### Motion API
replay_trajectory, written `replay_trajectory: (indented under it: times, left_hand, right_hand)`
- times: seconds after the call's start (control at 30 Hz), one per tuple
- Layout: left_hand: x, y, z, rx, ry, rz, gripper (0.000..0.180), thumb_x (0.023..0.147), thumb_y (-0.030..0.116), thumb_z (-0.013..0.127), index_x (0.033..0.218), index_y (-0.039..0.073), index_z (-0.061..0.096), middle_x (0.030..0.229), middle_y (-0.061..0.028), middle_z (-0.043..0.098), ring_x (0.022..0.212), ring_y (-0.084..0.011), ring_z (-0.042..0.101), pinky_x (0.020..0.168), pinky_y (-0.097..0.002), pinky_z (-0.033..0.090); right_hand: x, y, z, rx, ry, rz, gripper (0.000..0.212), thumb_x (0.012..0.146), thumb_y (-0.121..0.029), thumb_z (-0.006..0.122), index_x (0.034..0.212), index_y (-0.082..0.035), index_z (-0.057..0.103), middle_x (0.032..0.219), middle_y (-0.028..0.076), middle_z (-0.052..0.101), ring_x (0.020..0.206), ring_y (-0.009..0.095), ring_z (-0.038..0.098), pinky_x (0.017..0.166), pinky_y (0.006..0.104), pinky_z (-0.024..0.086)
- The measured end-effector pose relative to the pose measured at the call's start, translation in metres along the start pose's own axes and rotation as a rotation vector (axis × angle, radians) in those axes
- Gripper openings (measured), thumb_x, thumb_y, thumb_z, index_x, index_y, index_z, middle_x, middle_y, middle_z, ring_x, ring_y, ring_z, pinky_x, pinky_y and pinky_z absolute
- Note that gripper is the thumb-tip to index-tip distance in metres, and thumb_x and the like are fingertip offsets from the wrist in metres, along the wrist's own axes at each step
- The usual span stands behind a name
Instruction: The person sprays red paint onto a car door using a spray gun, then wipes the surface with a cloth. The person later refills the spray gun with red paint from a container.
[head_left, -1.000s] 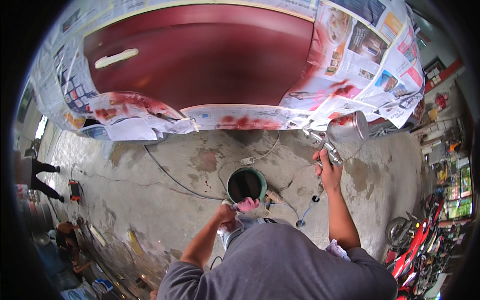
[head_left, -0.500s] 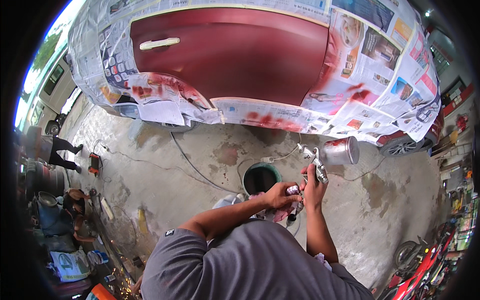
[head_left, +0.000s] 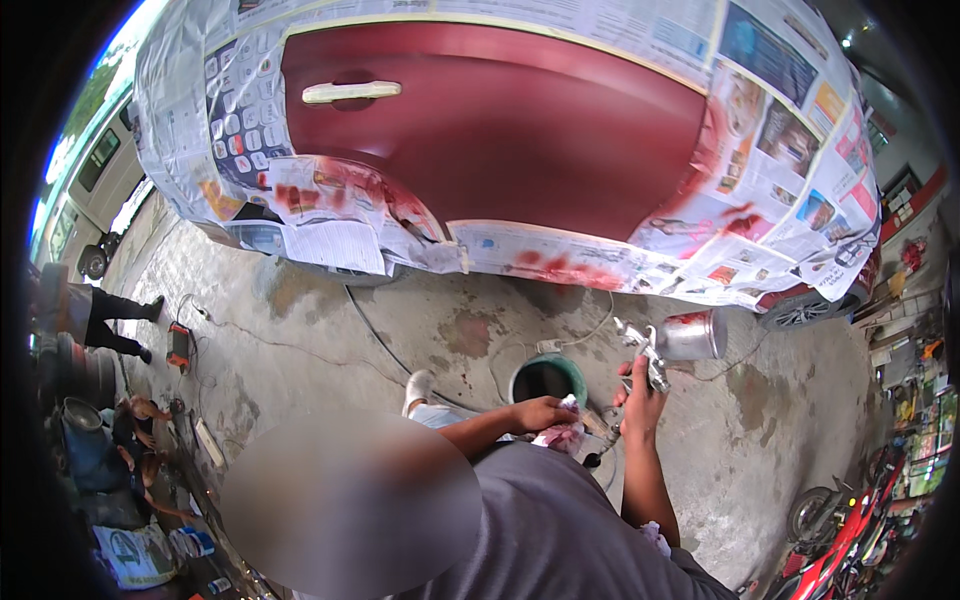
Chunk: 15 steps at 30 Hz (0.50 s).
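Stained grey concrete floor (head_left: 300,330) spreads beneath a dark red car door panel (head_left: 500,140), whose surroundings are masked with taped newspaper sheets (head_left: 780,150), evidently so that only the bare red metal takes colour; a pale masked door handle (head_left: 350,91) sits at its upper left. Below the car, the person's right hand (head_left: 640,395) is wrapped shut around the grip of a silver metal spray gun (head_left: 650,355), held up and away from the body. The gun's long axis runs roughly upright along the grip, its nozzle points up and to the left toward the car, and its shiny metal paint cup (head_left: 692,335) sticks out sideways to the right. The left hand (head_left: 540,412) is curled closed on a crumpled pink-stained rag (head_left: 560,435), just beside the gun's lower end, seemingly ready for wiping. A round green-rimmed bucket (head_left: 548,378) stands on the floor close behind both hands. Thin hoses and cables (head_left: 380,335) trail across the concrete.
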<state>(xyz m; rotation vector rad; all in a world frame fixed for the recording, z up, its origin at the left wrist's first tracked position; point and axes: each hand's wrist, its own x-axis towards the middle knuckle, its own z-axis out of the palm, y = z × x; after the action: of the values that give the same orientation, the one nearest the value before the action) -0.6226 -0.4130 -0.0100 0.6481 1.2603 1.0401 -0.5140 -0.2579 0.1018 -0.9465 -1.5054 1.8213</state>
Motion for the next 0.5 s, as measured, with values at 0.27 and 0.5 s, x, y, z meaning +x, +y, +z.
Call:
replay_trajectory:
  times: [0.27, 0.5]
  left_hand:
    - [-0.163, -0.006, -0.370, 0.250, 1.524, 0.630, 0.029, 0.099, 0.021, 0.063, 0.121, 0.001, 0.061, 0.091, -0.0180, 0.073, 0.078, -0.0240, 0.070, 0.070, -0.0402, 0.055]
    - [-0.264, 0.193, -0.627, 0.989, 2.030, 0.649, 0.061, 0.097, 0.019, 0.062, 0.145, -0.013, 0.041, 0.146, -0.0333, 0.048, 0.138, -0.0499, 0.043, 0.114, -0.0540, 0.036]
  right_hand:
    - [0.014, 0.026, 0.146, -0.014, 0.173, 0.066, 0.034, 0.103, -0.038, 0.063, 0.110, -0.005, 0.057, 0.086, 0.007, 0.062, 0.048, 0.011, 0.046, 0.042, 0.0288, 0.037]
    - [0.000, 0.035, 0.233, -0.059, 0.224, 0.134, 0.034, 0.103, -0.039, 0.062, 0.110, -0.005, 0.057, 0.089, 0.007, 0.063, 0.050, 0.012, 0.046, 0.043, 0.0296, 0.039]
